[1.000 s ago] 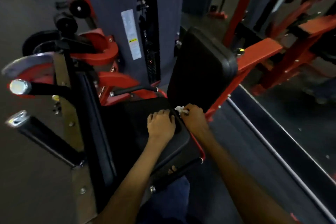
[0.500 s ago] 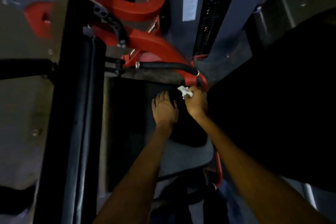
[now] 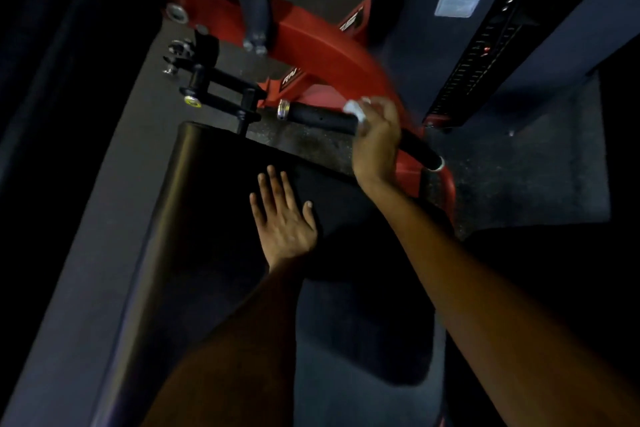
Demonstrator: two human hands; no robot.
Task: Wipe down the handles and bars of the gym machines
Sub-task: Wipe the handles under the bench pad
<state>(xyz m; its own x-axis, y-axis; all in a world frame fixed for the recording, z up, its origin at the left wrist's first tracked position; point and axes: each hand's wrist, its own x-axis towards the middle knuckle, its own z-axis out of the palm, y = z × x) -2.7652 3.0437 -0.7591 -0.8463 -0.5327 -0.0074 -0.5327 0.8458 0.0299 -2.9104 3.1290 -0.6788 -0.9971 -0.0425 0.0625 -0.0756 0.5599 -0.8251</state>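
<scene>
**Right hand on the grip, cloth wrapped over it**

The left hand (image 3: pixel 282 218) lies flat with fingers spread on the black seat pad (image 3: pixel 214 204), near its far edge, bracing and holding nothing. Beyond that edge runs the handle (image 3: pixel 322 118), a black grip whose long axis slants from its chrome collar on the left down toward the right end cap by the red frame (image 3: pixel 311 55). The right hand (image 3: pixel 375 142) is curled round the grip about midway, with the white cloth (image 3: pixel 356 111) bunched under its fingers; blur there makes the exact hold hard to read, but it seems clamped on cloth and grip together. So the bare length of grip lies to the hand's left, along the axis, and the right hand is the nearer one.

Half a second ago the right hand held the cloth by the pad's corner, short of the handle; it has since reached forward onto it, and the left hand has flattened out.
</scene>
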